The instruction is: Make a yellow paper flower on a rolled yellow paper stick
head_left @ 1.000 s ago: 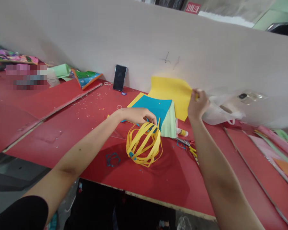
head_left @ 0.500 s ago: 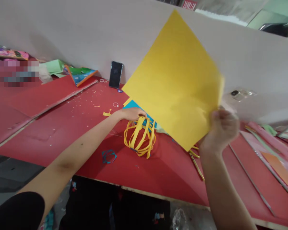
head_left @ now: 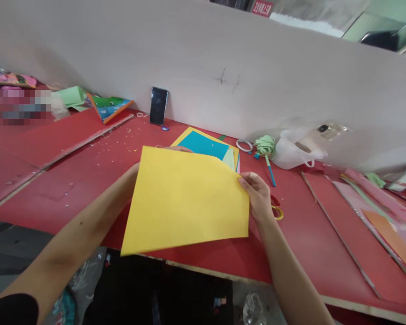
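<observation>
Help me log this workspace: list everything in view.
Table: 1, red, below
Wall: 1, pale, behind
Large sheet: 1, yellow, front centre
Paper stack: 1, multicoloured, behind sheet
Phone: 1, black, against wall
Ring: 1, white, right of stack
Paper bundle: 1, green, beside ring
Bag: 1, white, right of bundle
Scissor handles: 2, red, yellow, right of sheet
Triangular packet: 1, multicoloured, left
Sign: 1, red, top
Papers: several, pink, orange, right
Left hand: 1, mostly hidden, behind sheet
Right hand: 1, bare, sheet's right edge

Behind the held sheet (head_left: 189,203), other sheets (head_left: 203,144) lie on the table (head_left: 304,253) between a phone (head_left: 159,106) and a bag (head_left: 289,152).
</observation>
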Demonstrator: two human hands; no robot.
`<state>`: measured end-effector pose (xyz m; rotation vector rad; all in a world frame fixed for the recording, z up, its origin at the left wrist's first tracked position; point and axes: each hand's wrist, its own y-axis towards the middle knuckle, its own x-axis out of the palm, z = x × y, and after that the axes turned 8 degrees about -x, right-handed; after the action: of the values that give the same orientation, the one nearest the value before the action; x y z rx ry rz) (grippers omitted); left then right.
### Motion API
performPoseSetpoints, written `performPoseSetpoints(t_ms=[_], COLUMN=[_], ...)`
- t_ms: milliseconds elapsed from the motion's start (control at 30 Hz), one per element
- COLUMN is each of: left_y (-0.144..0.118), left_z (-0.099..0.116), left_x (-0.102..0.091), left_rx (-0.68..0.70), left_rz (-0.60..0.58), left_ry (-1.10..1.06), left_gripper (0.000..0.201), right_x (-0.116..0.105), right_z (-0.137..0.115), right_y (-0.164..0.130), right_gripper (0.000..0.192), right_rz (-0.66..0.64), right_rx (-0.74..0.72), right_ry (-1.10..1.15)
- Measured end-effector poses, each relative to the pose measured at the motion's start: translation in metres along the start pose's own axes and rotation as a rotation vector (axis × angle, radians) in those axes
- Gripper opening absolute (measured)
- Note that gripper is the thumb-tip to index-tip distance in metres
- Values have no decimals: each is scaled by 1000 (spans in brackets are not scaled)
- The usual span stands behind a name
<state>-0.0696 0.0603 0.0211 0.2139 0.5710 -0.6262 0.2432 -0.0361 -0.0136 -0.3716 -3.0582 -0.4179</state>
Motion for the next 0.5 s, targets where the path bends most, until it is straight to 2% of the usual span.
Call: performPoseSetpoints(t_ms=[67,133,200,333,500], left_y=[-6,-9,-10,-10,-12], left_z=[10,20,28,37,41], left_x=[-3,-1,3,16,26], left_rx=[-12,-65,-86,-61,-48], left_rz=[14,-13,-92,-259,-415], left_ry=[-114,-334,-407,-230,-78], left_gripper=[48,50,52,49,46], right_x=[0,3,7,17,28], right_z=[-2,-3,-3,-3,-11], right_y=[-3,-7,-11,-18,-24], right_gripper=[21,20,19,21,28], right_rz=[-46,-105,-191,-344,-451], right_rx=[6,5,12,57,135], right_ry=[0,-16,-28,-56,-60])
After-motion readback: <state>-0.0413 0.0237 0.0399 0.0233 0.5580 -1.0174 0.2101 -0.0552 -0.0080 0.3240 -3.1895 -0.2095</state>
